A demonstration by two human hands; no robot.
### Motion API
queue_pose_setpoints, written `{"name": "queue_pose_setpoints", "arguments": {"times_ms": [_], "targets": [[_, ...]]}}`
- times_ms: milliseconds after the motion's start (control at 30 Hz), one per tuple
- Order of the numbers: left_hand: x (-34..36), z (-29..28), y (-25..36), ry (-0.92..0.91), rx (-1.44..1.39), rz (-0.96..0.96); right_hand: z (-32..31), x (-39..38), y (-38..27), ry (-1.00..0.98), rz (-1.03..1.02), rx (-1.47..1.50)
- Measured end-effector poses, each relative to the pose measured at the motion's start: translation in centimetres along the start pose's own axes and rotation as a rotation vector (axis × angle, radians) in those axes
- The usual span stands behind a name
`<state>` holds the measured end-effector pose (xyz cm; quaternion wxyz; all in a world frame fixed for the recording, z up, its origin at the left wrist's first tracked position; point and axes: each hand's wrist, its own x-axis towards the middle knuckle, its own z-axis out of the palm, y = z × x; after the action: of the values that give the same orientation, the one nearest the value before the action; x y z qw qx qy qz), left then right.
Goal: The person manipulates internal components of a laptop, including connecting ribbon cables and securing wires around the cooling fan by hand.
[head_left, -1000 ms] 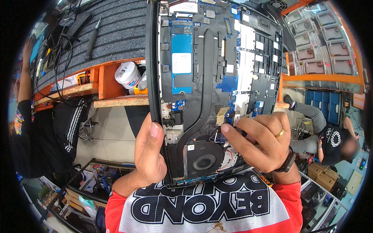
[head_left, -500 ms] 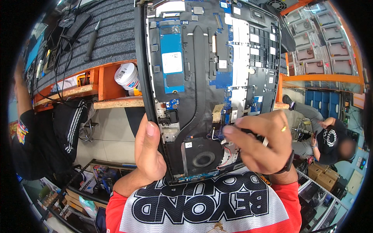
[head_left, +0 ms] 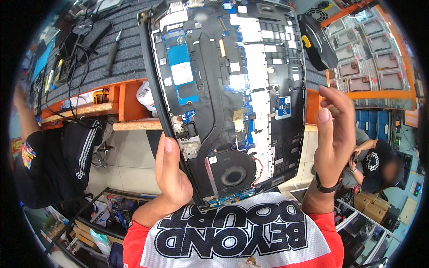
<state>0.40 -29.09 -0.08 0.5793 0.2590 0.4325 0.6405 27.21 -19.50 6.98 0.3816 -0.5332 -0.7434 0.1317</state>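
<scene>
My left hand [head_left: 173, 178] grips the laptop [head_left: 279, 149] by its left side, thumb up along the edge, the other fingers out of sight beneath it. My right hand [head_left: 335, 129] is off the laptop, raised just beside its right edge; the fingers are bent and parted from the thumb, and I see nothing between them. A dark watch [head_left: 327, 184] circles that wrist.

The laptop is in front of my chest, its insides bare and facing me, its near end by my shirt [head_left: 232, 236] and its far end over the grey mat [head_left: 129, 49]; I cannot tell whether it rests there. The fan [head_left: 233, 175] lies at the near end, the black pipe [head_left: 217, 96] running up from it. Left of the pipe is the blue drive [head_left: 178, 56]; to the right are the yellowish tape [head_left: 239, 120] and, beside the fan, a red wire [head_left: 261, 166].

On the mat, left of the laptop, lie a driver [head_left: 112, 56] and, farther left, black cables [head_left: 73, 73]. A white tub [head_left: 145, 96] shows below the mat, partly behind the laptop
</scene>
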Motion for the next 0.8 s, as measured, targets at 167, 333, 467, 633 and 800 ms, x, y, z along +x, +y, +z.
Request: {"name": "queue_pose_setpoints", "arguments": {"times_ms": [167, 333, 467, 633, 800], "targets": [[2.3, 0.6, -2.8, 0.146, -0.092, 0.093, 2.0, 1.1, 1.7, -0.298, 0.308, 0.459], [5.5, 3.4, -6.6, 0.188, -0.308, 0.098, 3.9, 8.2, 5.1, -0.408, 0.338, 0.512], [7.0, 4.2, -6.4, -0.011, -0.26, 0.042, 4.8, 14.6, 7.4, -0.564, 0.402, 0.566], [7.5, 3.7, -6.4, -0.043, -0.075, -0.168, 8.9, 20.5, 10.4, -0.722, 0.229, 0.599], [8.9, 3.9, -4.9, -0.063, 0.028, -0.336, 13.2, 24.5, 11.4, -0.803, 0.204, 0.509]]}}
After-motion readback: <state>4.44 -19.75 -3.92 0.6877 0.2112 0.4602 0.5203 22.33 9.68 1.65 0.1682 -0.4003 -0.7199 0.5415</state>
